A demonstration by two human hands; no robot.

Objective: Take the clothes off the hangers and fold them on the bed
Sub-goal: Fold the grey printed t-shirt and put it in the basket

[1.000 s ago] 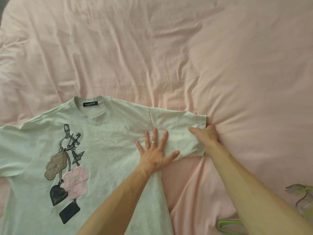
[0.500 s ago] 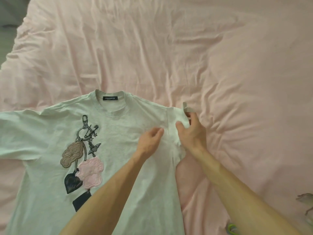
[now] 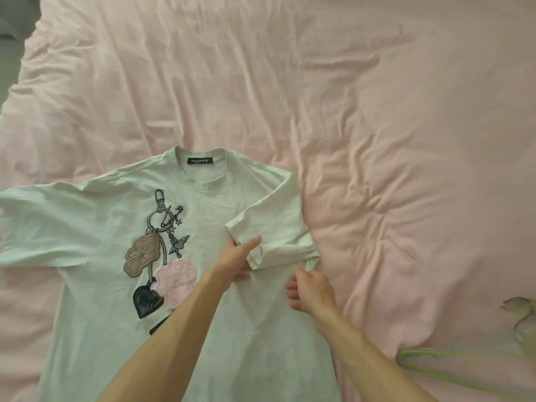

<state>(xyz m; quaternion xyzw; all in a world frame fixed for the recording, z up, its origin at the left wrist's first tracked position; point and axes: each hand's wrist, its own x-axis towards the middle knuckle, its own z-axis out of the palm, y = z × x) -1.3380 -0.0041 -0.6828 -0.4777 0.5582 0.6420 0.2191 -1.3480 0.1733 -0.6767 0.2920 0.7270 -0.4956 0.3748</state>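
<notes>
Tee (image 3: 121, 213) lies face-up on bed (image 3: 406, 140), w/ sleeve (image 3: 275, 224) on person's R side folded in over chest. L hand (image 3: 236, 259) pinches sleeve hem, thumb on top. R hand (image 3: 309, 288) at tee's side edge just below sleeve, fingers curled; can't tell if gripping cloth. Green hanger (image 3: 420, 364) on bed, bottom R.

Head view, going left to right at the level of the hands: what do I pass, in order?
Spread sleeve → keychain print → left hand, pinching the folded-in sleeve → right hand → green hanger.
</notes>
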